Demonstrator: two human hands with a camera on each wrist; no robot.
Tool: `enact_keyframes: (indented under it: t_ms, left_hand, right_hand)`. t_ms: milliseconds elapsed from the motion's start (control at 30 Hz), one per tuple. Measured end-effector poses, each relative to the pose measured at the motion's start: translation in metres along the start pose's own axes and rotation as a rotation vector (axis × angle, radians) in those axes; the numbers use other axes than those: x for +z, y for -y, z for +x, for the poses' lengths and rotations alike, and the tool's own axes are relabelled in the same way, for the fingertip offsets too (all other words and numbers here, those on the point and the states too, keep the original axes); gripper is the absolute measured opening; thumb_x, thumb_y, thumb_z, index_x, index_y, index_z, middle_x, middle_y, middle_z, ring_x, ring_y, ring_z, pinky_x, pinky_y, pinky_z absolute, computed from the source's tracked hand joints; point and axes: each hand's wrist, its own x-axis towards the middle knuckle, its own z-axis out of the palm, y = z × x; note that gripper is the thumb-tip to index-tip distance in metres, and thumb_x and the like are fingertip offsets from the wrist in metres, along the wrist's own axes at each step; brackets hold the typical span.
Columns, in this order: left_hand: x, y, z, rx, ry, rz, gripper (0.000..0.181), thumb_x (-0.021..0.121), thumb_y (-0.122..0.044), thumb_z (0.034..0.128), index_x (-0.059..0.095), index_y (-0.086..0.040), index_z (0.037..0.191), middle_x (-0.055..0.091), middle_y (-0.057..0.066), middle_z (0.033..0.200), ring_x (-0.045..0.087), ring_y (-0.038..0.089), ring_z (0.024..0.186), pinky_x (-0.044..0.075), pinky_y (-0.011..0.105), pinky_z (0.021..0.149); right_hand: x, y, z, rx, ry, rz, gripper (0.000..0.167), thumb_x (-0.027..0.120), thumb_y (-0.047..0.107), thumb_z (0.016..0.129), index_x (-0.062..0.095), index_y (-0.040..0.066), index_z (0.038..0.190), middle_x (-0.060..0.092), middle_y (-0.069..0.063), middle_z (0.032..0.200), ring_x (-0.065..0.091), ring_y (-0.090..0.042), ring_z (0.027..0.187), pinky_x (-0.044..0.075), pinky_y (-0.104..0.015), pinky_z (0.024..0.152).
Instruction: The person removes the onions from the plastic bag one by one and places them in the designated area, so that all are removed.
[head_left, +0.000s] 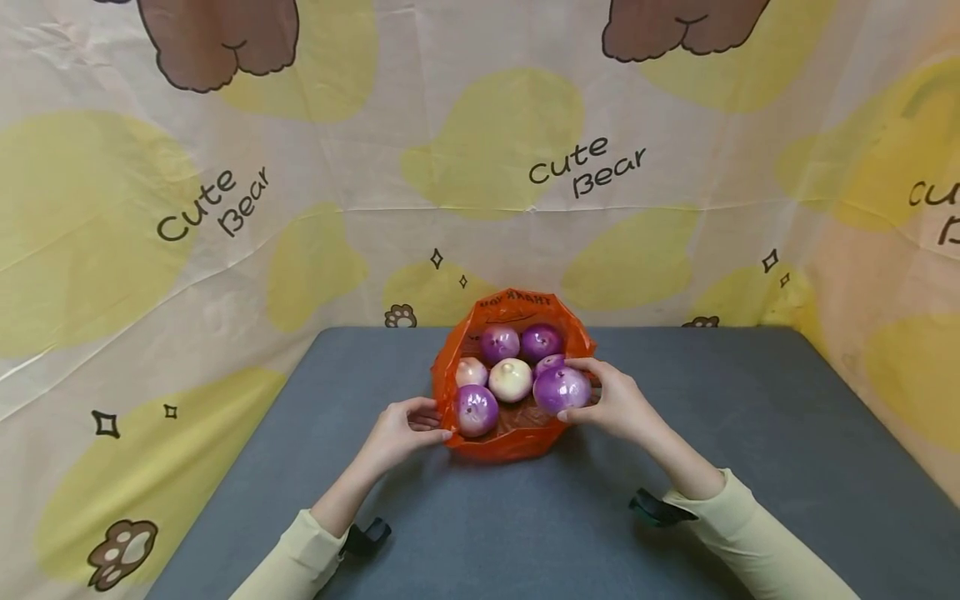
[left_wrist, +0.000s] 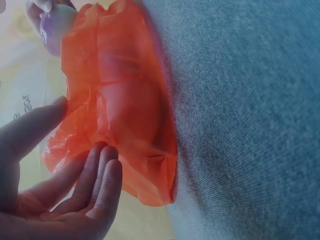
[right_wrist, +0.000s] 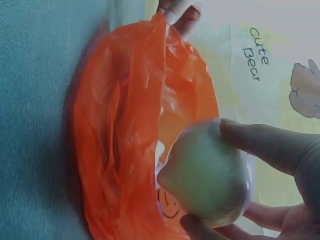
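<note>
An orange plastic bag (head_left: 501, 448) stands on the table with its mouth spread toward the head camera. Several onions lie inside, among them a white onion (head_left: 511, 380), a purple onion (head_left: 477, 410) at lower left and two purple ones at the back. At the bag's left rim, my left hand (head_left: 408, 429) pinches the plastic between thumb and fingers. My right hand (head_left: 618, 400) grips a purple onion (head_left: 562, 390) at the right side of the mouth. In the right wrist view that held onion (right_wrist: 207, 175) looks pale, with its pointed end toward the bag.
The bag rests on a grey cloth-covered table (head_left: 712, 400). Behind and beside it hangs a cream and yellow printed curtain (head_left: 480, 150) with bear drawings. A dark strap (head_left: 660, 508) is on the right wrist, and another (head_left: 367, 537) is on the left.
</note>
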Motion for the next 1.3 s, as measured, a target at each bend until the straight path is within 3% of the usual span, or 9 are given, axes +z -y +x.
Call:
enact_keyframes:
  t_ms: [467,567,700,800,1033,1300]
  left_hand:
    - [0.002,-0.002,-0.001,0.01,-0.007,-0.023,0.047,0.081,-0.023,0.0745,0.063,0.0,0.112,0.07,0.012,0.102,0.068,0.021,0.088,0.057,0.035,0.081]
    - [0.001,-0.014,-0.007,0.002,-0.01,-0.021,0.044,0.079,-0.016,0.0764,0.062,0.004,0.113,0.069,0.017,0.101,0.068,0.025,0.089,0.057,0.037,0.081]
    - [0.001,-0.015,-0.007,-0.002,-0.008,-0.013,0.044,0.079,-0.016,0.077,0.062,0.004,0.113,0.069,0.017,0.102,0.068,0.026,0.09,0.057,0.038,0.081]
    - [0.002,-0.002,-0.001,0.008,-0.012,-0.02,0.047,0.081,-0.023,0.0746,0.064,-0.001,0.112,0.07,0.012,0.101,0.068,0.021,0.088,0.057,0.035,0.081]
    - [0.002,-0.003,-0.001,0.041,-0.032,-0.01,0.047,0.082,-0.024,0.0733,0.064,-0.001,0.111,0.07,0.01,0.1,0.068,0.02,0.086,0.058,0.034,0.078]
    - [0.002,-0.005,-0.002,0.027,-0.031,-0.006,0.047,0.081,-0.023,0.0743,0.063,-0.001,0.112,0.069,0.012,0.101,0.068,0.02,0.087,0.057,0.034,0.079]
  right_hand:
    - [-0.025,-0.01,-0.012,0.036,-0.045,-0.009,0.073,0.084,0.026,0.071,0.049,0.006,0.132,0.052,-0.021,0.131,0.058,-0.04,0.111,0.055,-0.047,0.083]
    - [-0.031,-0.013,-0.015,0.045,-0.054,-0.016,0.074,0.083,0.027,0.072,0.048,0.007,0.133,0.052,-0.021,0.131,0.057,-0.04,0.111,0.055,-0.048,0.084]
    - [-0.038,-0.016,-0.019,0.066,-0.064,-0.025,0.075,0.083,0.03,0.072,0.047,0.007,0.134,0.051,-0.022,0.131,0.057,-0.04,0.111,0.055,-0.048,0.083]
    - [-0.043,-0.017,-0.022,0.081,-0.068,-0.027,0.075,0.082,0.03,0.073,0.046,0.008,0.135,0.051,-0.022,0.131,0.057,-0.041,0.111,0.056,-0.047,0.082]
    - [-0.053,-0.022,-0.026,0.098,-0.082,-0.046,0.075,0.082,0.03,0.073,0.046,0.008,0.135,0.05,-0.025,0.132,0.058,-0.043,0.11,0.055,-0.05,0.082]
    - [-0.06,-0.037,-0.029,0.123,-0.101,-0.072,0.076,0.082,0.03,0.074,0.045,0.006,0.136,0.049,-0.026,0.133,0.056,-0.045,0.111,0.054,-0.053,0.082]
